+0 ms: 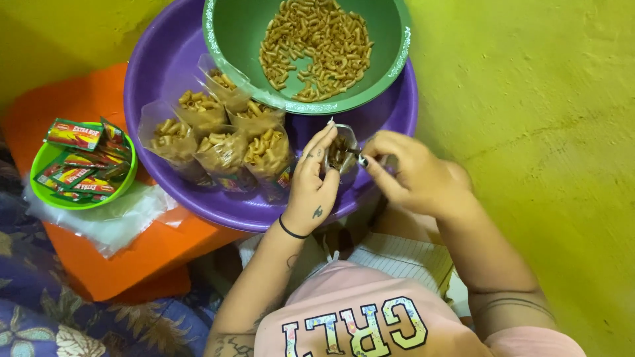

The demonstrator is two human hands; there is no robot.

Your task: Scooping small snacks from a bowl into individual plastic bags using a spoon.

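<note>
Both hands meet at one small clear pouch (pixel 342 153) of fried snack sticks, held over the near rim of the purple basin (pixel 159 59). Left hand (pixel 313 182): fingers (pixel 322 142) extended upright along the pouch's left side, bracing it, thumb wrapped toward its front. Right hand (pixel 411 173): fingers (pixel 372 153) pinched at the pouch's upper right edge, gripping what appears to be a small dark item at the mouth; its nature cannot be determined. Pouch long axis runs roughly vertical in the view, mouth pointing away from the person, toward the green bowl (pixel 238 33) of loose sticks just beyond. Pouch lies directly between the two hands, touching both; neither is clearly nearer. Filled pouches (pixel 221 142) stand grouped in the basin, to the left of the left hand and near it. Light-green bowl of sachets (pixel 83 168) sits well apart at far left, on the orange surface (pixel 145 254).
</note>
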